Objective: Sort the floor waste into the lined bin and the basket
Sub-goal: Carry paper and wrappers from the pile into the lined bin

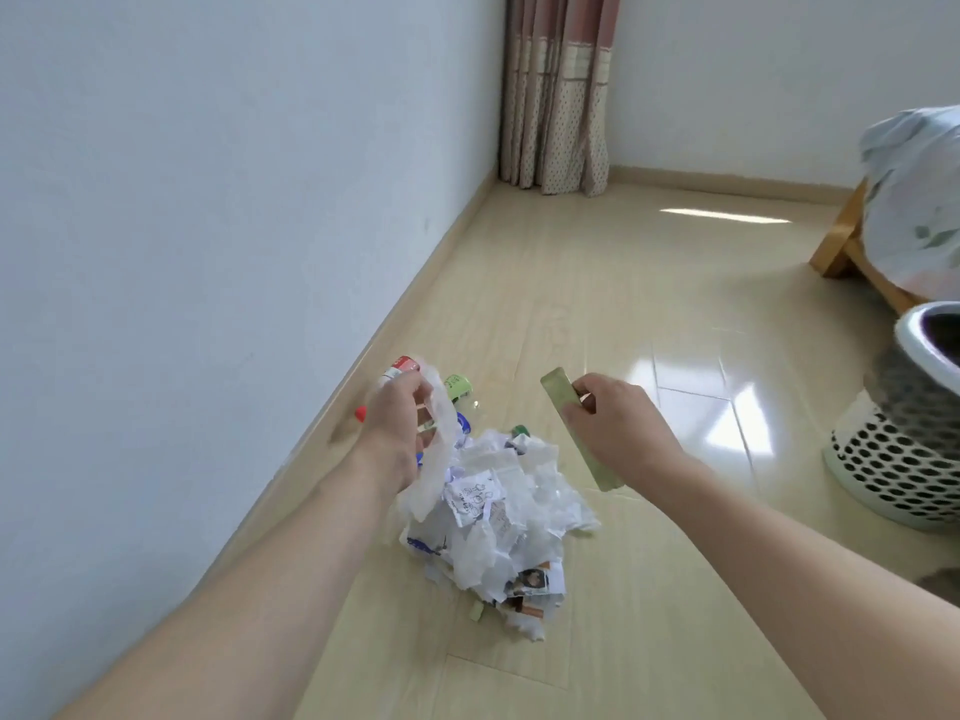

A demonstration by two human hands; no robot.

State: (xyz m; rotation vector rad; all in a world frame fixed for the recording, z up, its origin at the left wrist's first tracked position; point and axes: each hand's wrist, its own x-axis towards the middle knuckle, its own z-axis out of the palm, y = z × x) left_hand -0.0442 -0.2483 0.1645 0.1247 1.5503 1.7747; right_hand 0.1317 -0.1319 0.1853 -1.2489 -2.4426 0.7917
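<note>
Picking from waste pile [498, 517] at lower centre: left hand [397, 428] pinching crumpled white plastic [436, 444], right hand [613, 423] gripping green strip [571, 423]. Next, likely carrying rightward to perforated basket [893, 459].

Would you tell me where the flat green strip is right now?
The flat green strip is held in the right hand, above the floor just right of the paper pile.

No legible text. Handwriting on crumpled paper [475, 498] in pile centre too blurred to read; print on green-labelled bottle [457, 387] and red-labelled bottle [401, 367] far left likewise unreadable.
</note>
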